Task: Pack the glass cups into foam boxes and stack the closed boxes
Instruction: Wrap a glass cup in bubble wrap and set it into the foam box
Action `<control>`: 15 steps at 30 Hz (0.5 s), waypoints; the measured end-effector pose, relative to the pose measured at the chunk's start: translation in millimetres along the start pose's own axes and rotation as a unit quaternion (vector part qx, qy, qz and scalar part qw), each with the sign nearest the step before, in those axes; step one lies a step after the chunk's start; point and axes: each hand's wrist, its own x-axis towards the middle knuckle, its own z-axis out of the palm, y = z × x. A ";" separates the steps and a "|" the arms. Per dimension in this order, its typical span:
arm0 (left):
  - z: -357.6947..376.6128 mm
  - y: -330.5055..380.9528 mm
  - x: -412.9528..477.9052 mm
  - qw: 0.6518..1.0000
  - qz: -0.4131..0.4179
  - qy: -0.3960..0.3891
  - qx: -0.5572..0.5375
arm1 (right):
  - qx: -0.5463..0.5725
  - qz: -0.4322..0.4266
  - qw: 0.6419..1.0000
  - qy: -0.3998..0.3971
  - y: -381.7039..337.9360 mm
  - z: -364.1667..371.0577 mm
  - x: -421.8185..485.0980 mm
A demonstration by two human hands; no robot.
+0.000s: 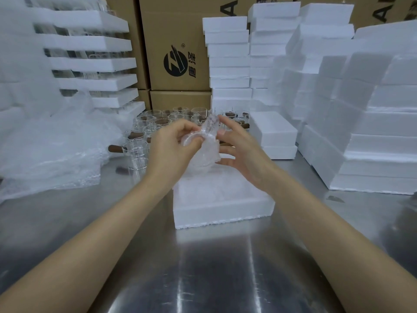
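Note:
Above an open foam box (222, 214) on the steel table, both hands hold up a glass cup (191, 140) partly wrapped in bubble wrap (208, 145). My left hand (173, 145) grips the cup's rim with curled fingers and thumb. At the top end of the wrap, my right hand (237, 143) pinches it between thumb and forefinger, its other fingers spread. Behind the hands stand several more glass cups (158, 123) with brown wooden handles.
A loose heap of bubble wrap (56, 150) lies at the left. Foam trays holding glasses (90, 64) are stacked at the back left. Stacks of closed foam boxes (349, 109) fill the right and back, in front of cardboard cartons (178, 41).

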 end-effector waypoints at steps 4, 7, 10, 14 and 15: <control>-1.3 2.4 1.2 0.999 -0.012 -0.048 -0.002 | -0.045 -0.035 0.996 0.062 0.4 0.2 1.8; -1.8 5.7 0.4 0.998 -0.002 -0.067 -0.003 | -0.028 -0.047 0.995 0.081 -2.7 -3.1 4.6; -2.1 8.4 -0.6 0.997 0.017 -0.075 -0.004 | 0.015 -0.018 0.998 0.059 -6.1 -5.6 4.4; -2.8 9.7 -1.0 0.993 0.029 -0.113 -0.021 | -0.011 0.013 0.998 0.059 -8.9 -7.7 4.7; -2.2 11.0 -1.4 0.992 0.017 -0.117 -0.046 | -0.004 0.026 0.998 0.058 -10.1 -8.4 4.8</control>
